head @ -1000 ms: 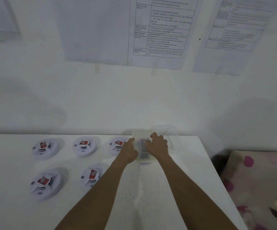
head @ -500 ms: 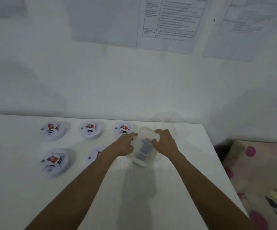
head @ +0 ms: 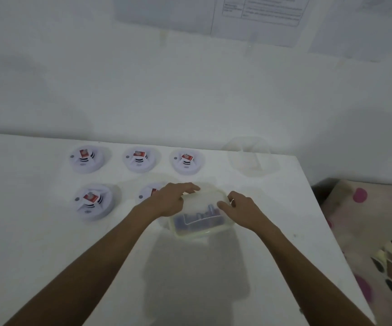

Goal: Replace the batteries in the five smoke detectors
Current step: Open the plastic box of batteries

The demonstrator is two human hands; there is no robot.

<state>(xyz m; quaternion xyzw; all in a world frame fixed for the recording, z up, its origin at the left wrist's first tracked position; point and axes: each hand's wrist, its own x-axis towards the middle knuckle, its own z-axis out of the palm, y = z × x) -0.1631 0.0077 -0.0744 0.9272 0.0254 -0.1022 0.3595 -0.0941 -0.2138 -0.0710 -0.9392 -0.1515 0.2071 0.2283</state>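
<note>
Several white round smoke detectors lie on the white table [head: 37,267], each with a red-labelled battery showing: three in a back row [head: 86,159] [head: 139,159] [head: 186,161], one at front left [head: 93,201], and one [head: 148,191] partly hidden behind my left wrist. A clear lidded plastic container [head: 199,214] holds dark batteries. My left hand [head: 172,199] grips its left rim and lid. My right hand [head: 238,207] grips its right side.
A second clear round container [head: 249,156] stands at the table's back right, near the wall. Printed sheets [head: 256,12] hang on the white wall. Right of the table edge lies a pink-spotted cushion [head: 355,208] and patterned fabric.
Both hands have pulled the clear container from the back of the table toward me. The camera has tilted downward.
</note>
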